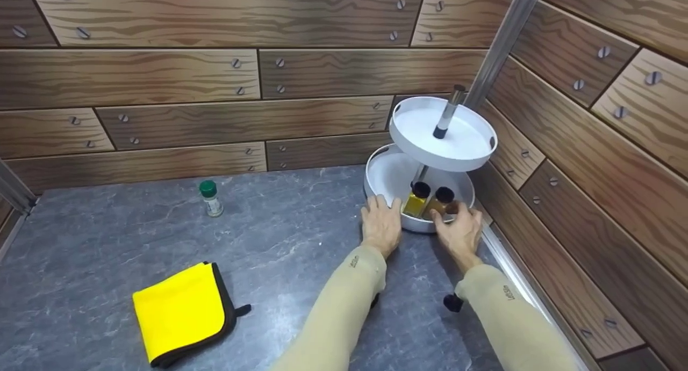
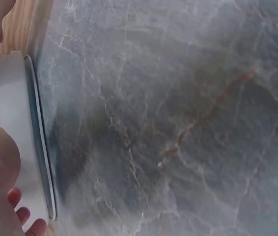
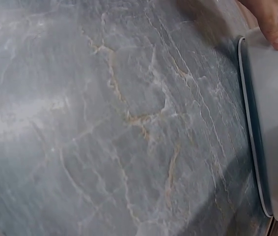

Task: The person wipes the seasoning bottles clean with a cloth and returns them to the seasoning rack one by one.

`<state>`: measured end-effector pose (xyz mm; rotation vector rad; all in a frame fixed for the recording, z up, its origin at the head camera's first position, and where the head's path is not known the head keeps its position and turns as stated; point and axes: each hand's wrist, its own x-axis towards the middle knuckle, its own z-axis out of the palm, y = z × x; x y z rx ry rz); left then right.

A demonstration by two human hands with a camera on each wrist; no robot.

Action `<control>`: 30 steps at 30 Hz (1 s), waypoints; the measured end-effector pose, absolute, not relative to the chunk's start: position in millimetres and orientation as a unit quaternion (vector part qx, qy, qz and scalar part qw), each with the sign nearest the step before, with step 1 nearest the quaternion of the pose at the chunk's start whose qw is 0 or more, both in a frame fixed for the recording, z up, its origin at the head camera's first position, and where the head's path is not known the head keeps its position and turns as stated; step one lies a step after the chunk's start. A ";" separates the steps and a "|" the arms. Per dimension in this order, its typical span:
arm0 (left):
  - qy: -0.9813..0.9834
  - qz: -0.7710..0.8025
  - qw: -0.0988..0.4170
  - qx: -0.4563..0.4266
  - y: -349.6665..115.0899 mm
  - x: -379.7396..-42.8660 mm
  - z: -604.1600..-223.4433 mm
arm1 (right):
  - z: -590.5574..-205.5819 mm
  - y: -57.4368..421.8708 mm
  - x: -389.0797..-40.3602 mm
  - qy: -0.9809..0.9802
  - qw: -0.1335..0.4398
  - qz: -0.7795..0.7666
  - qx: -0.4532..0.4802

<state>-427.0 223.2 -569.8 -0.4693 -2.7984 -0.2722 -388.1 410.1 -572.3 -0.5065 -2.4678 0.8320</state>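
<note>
A white two-tier round tray stand [image 1: 443, 158] stands in the corner. My left hand [image 1: 382, 226] grips the front left rim of its lower tray [image 1: 384, 180]; in the left wrist view, its fingertips [image 2: 36, 227] press the outer wall. In the lower tray are two black-capped jars, one with yellow contents [image 1: 415, 204] and a spice jar with brown contents [image 1: 436, 205]. My right hand [image 1: 459, 231] reaches over the front right rim, thumb and fingers about the brown spice jar. The hand partly hides that jar. The upper tray [image 1: 419, 115] holds nothing visible.
A green-capped jar [image 1: 213, 204] stands on the grey marbled table [image 1: 290, 236] at the back left. A folded yellow cloth [image 1: 180, 312] with black edging lies at the front left. Wood-patterned walls [image 1: 322, 75] close the back and right, with a metal edge strip [image 1: 510, 269] alongside.
</note>
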 end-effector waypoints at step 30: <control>-0.966 -0.123 0.157 -0.162 114.6 -403.1 -526.6 | -564.2 348.1 -360.9 -0.836 0.425 0.346 0.015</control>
